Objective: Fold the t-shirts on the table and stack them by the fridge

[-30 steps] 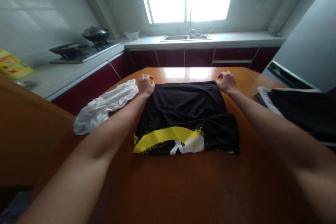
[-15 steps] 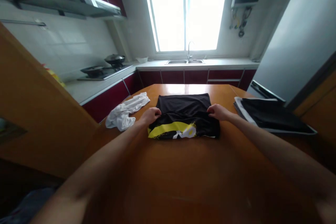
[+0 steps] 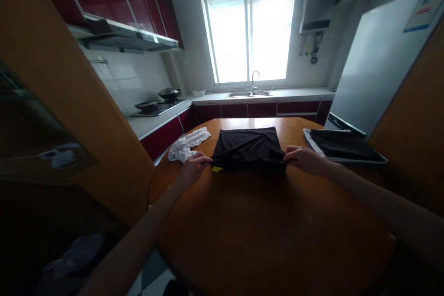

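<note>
A black T-shirt (image 3: pixel 248 143) lies folded on the wooden table in front of me, its cloth bunched along the near edge. Only a small yellow patch of its print shows, at the near left corner. My left hand (image 3: pixel 192 169) is closed on the shirt's left near corner, fingers pinching the cloth. On the opposite side my right hand (image 3: pixel 304 159) pinches the right near corner, and a bit of black cloth sticks out between the fingers. The cloth is stretched between both hands.
A crumpled white garment (image 3: pixel 189 143) lies to the left on the table (image 3: pixel 263 222). Folded black and white cloths (image 3: pixel 342 145) are stacked at the right. Beyond stand a counter with a sink (image 3: pixel 249 94), a stove with pans (image 3: pixel 157 106) and a fridge (image 3: pixel 374 55).
Both hands have drawn the gripped cloth toward me over the near part of the shirt. Most of the yellow and white print is now covered. The camera view has tilted and shifted.
</note>
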### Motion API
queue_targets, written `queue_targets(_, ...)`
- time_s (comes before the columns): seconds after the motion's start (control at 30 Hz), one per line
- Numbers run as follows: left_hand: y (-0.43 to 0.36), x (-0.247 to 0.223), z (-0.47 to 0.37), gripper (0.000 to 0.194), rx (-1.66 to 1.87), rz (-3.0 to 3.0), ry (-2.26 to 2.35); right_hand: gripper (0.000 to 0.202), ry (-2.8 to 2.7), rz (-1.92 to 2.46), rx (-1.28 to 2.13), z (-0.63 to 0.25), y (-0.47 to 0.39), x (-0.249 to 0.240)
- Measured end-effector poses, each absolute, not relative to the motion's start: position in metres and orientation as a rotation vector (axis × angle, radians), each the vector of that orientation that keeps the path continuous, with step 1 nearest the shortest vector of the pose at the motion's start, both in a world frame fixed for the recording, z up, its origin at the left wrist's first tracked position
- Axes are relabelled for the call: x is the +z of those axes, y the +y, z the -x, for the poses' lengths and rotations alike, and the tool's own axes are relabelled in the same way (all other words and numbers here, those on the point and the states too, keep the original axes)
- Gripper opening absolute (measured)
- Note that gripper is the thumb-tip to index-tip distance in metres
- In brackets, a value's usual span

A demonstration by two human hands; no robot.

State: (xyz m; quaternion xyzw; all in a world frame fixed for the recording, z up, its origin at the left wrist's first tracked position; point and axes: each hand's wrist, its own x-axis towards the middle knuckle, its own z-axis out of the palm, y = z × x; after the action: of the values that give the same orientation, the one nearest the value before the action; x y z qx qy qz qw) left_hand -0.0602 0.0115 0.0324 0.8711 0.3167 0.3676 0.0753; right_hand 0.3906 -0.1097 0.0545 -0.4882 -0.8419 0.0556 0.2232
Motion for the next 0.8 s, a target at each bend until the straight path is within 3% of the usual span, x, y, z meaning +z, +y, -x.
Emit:
queue_targets(0.27,-0.1,-0.009,0.1,0.022,0.956,-2.681,1.144,0.027,-2.494,1.322,0.126,-0.362,-0.215,0.023)
queue_targets(0.4,-0.123,-0.02,0.111,0.018,0.636,-2.69,1.139,0.012,-2.569,1.387,0.261,-0.354,-0.236,0.002)
queue_targets(0.5,-0.127,-0.016,0.109,0.015,0.558,-2.619,1.127,0.017,-2.461,1.455,0.305,-0.35,-0.232,-0.002)
queue_targets(0.67,-0.106,-0.006,0.068,0.023,0.813,-2.485,1.257,0.02,-1.978,1.746,0.118,-0.326,-0.189,-0.004)
queue_targets(0.8,-0.083,-0.016,0.023,0.027,0.724,-2.474,1.345,0.025,-1.888,1.981,0.043,-0.297,-0.157,-0.019)
